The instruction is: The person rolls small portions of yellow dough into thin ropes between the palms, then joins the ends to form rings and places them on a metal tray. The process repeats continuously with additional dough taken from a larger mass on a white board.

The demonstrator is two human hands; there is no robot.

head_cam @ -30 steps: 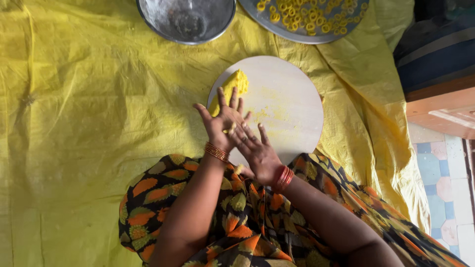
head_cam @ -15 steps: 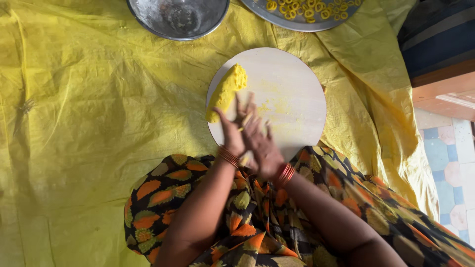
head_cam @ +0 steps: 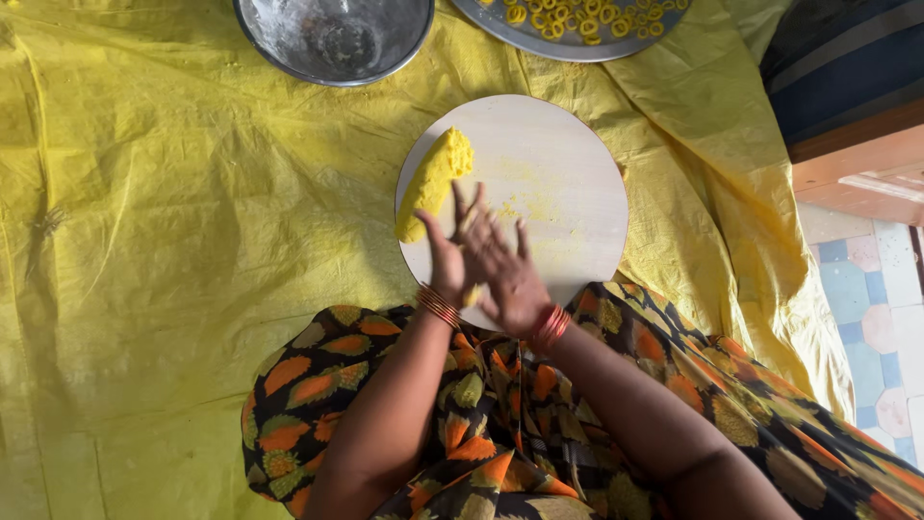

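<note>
A round pale wooden board (head_cam: 558, 164) lies on a yellow sheet. On its left part rests a yellow log of dough (head_cam: 433, 183). My left hand (head_cam: 445, 258) and my right hand (head_cam: 505, 274) are pressed palm to palm over the board's near edge. A small piece of yellow dough (head_cam: 471, 295) shows between the palms. Both wrists wear red and gold bangles.
A steel bowl (head_cam: 337, 39) dusted with flour stands at the top. A steel plate (head_cam: 577, 24) with several small yellow dough rings sits at the top right. A yellow plastic sheet (head_cam: 173, 241) covers the floor. Tiled floor and a wooden edge show at the right.
My hands have come together from an open, apart pose and now rub against each other with dough between them; the right hand has slid over the left.
</note>
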